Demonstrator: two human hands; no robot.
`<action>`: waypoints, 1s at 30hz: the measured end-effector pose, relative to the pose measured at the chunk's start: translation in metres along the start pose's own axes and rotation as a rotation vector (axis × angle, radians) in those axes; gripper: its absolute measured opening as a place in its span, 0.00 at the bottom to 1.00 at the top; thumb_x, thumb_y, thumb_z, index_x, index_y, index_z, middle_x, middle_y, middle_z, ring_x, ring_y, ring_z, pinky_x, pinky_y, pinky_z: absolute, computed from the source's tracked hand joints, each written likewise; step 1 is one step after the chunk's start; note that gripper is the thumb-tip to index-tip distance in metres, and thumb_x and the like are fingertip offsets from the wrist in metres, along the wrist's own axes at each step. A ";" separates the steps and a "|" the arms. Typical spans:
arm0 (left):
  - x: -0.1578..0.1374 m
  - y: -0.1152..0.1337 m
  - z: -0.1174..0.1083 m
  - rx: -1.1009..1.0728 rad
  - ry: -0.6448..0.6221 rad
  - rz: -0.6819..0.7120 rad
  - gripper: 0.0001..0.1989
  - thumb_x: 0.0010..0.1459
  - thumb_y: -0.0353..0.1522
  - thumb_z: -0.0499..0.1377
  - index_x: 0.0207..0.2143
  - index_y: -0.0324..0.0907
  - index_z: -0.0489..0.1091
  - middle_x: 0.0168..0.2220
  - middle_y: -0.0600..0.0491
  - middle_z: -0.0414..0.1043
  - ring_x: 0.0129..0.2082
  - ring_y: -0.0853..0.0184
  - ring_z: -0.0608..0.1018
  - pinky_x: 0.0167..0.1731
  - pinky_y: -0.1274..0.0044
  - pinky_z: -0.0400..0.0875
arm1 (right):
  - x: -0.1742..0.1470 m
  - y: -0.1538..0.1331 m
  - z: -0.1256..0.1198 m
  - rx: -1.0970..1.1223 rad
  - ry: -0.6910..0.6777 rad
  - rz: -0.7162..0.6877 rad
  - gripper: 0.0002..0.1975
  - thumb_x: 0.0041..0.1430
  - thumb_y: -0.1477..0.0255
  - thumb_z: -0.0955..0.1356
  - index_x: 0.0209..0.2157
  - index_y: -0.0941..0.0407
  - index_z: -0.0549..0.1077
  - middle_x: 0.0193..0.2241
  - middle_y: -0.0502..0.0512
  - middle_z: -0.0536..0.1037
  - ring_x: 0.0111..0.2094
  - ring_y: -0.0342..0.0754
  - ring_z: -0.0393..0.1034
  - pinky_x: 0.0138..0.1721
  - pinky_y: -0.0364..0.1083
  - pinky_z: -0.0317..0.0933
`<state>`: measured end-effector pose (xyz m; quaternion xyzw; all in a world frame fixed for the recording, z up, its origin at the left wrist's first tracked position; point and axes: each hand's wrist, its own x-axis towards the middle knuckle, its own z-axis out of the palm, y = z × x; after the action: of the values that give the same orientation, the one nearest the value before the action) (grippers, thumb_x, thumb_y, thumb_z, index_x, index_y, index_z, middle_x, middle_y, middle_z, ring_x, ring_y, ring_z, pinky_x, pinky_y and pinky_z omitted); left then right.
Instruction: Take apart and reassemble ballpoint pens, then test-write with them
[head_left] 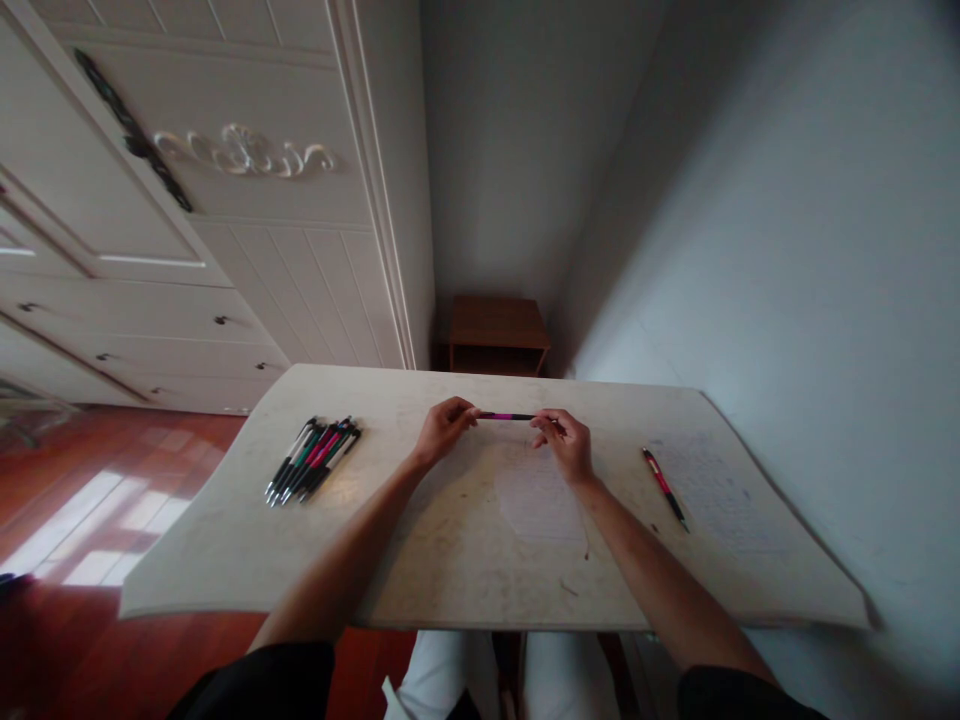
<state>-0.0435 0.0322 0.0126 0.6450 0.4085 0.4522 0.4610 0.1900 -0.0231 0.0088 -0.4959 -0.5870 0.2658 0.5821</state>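
Observation:
A purple and black pen [507, 416] is held level above the far middle of the table, one end in each hand. My left hand [448, 423] is closed, pinching the pen's left end between thumb and fingers. On the other side my right hand [562, 438] pinches the black right end, its lower fingers curled. Both tips of the pen are hidden by the fingers. Below the hands lies a pale sheet of paper [536, 500] with faint marks.
A bundle of several pens [313, 460] lies at the table's left. On the right, a red and black pen [665, 488] rests beside a handwritten sheet [720, 495]. A white wardrobe [300, 290] stands left; a small brown wooden stand [499, 322] is behind the table [450, 590].

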 end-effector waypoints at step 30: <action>0.000 0.001 0.000 -0.088 0.030 0.002 0.20 0.57 0.45 0.60 0.44 0.40 0.72 0.40 0.48 0.75 0.38 0.65 0.75 0.37 0.76 0.68 | 0.000 -0.001 0.000 -0.016 0.025 -0.030 0.14 0.60 0.60 0.69 0.35 0.57 0.74 0.28 0.53 0.79 0.17 0.42 0.70 0.17 0.41 0.65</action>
<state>-0.0431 0.0323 0.0138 0.6176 0.3943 0.4798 0.4826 0.1893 -0.0232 0.0095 -0.4950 -0.5892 0.2461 0.5893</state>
